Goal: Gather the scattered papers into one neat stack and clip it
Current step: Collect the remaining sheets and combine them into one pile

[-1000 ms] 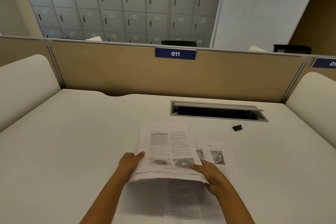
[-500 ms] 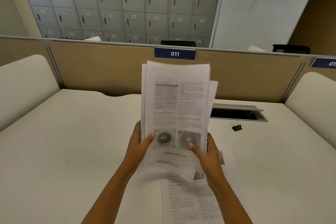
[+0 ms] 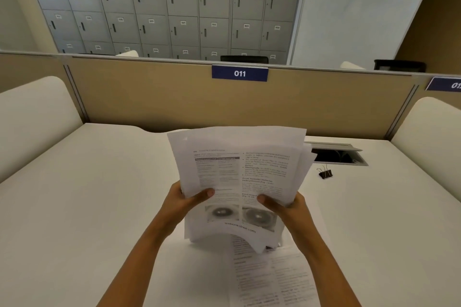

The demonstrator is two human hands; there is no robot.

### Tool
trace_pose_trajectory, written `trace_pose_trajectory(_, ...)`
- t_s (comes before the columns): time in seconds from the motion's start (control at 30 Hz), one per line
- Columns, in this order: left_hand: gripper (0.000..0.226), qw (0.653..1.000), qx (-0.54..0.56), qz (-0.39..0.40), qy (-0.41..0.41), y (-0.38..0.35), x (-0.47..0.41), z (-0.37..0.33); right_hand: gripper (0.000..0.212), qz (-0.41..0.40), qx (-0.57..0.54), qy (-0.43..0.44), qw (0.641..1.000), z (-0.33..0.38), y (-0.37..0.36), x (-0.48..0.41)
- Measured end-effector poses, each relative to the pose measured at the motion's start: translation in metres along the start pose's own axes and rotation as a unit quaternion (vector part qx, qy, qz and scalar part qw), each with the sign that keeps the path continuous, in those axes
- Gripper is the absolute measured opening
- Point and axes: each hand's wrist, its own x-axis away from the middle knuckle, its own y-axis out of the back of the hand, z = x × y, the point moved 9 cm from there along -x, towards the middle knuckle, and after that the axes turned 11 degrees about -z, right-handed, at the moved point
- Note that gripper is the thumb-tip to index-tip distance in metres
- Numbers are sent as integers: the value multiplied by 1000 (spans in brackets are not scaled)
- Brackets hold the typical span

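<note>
A loose stack of printed papers [image 3: 239,172] is held up above the white desk [image 3: 87,194], leaning away from me, with its edges uneven at the right. My left hand [image 3: 185,203] grips its left side, thumb on the front page. My right hand [image 3: 283,207] grips its right side the same way. One printed sheet [image 3: 272,274] still lies flat on the desk under my right forearm. A black binder clip [image 3: 325,173] sits on the desk to the right of the stack, apart from both hands.
An open cable slot [image 3: 336,154] is cut into the desk behind the clip. A tan partition [image 3: 149,97] with a blue "011" label closes the far edge. White side dividers [image 3: 32,119] stand at left and right.
Both hands lifted the papers off the desk and stood them up high, then lowered the stack toward the desk, tilting its top away from me. The clip has not moved.
</note>
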Motion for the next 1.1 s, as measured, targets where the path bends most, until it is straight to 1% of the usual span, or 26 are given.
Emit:
trace_pose_trajectory(0.1,79,1000,-3,24,20,-4,-1,2,46,3,20,15,1000,7,-4,0)
trace_pose_trajectory(0.2,80,999,0,9,31,-3,-2,5,53,-30,39,53,997,19,-1,-1)
trace_pose_trajectory(0.23,78,999,3,6,34,-3,-1,5,57,-49,34,71,996,27,3,0)
trace_pose_trajectory(0.3,81,999,8,5,36,-4,-1,6,63,-95,-11,113,989,47,14,4)
trace_pose_trajectory(0.37,83,999,11,6,39,-4,0,7,68,-128,-43,172,976,69,22,10)
trace_pose_trajectory(0.4,83,999,13,7,40,-5,0,8,73,-136,-32,195,971,77,22,13)
trace_pose_trajectory(0.47,82,999,15,13,39,-6,0,8,81,-123,24,216,968,85,11,17)
trace_pose_trajectory(0.53,74,999,17,30,33,-8,1,6,79,-104,112,233,960,87,-3,18)
trace_pose_trajectory(0.57,71,999,19,41,30,-10,2,5,76,-105,154,250,950,89,-7,18)
trace_pose_trajectory(0.63,72,998,18,61,26,-12,4,0,71,-123,201,279,931,94,-10,18)
trace_pose_trajectory(0.7,82,997,11,74,20,-13,4,-4,71,-134,201,281,929,97,-8,16)
trace_pose_trajectory(0.77,85,997,9,76,16,-14,4,-6,69,-138,192,284,929,99,-7,15)
trace_pose_trajectory(0.87,75,997,20,68,21,-14,2,-5,63,-176,174,293,923,111,3,20)
trace_pose_trajectory(0.9,70,997,22,65,23,-14,1,-3,62,-205,183,312,910,120,8,25)
trace_pose_trajectory(0.97,65,997,25,63,26,-14,1,-3,58,-246,223,392,858,146,9,43)
trace_pose_trajectory(1.03,62,997,24,67,26,-15,1,-3,54,-230,286,481,797,177,-10,65)
trace_pose_trajectory(1.1,63,997,21,71,21,-17,1,-5,52,-184,359,540,738,197,-42,81)
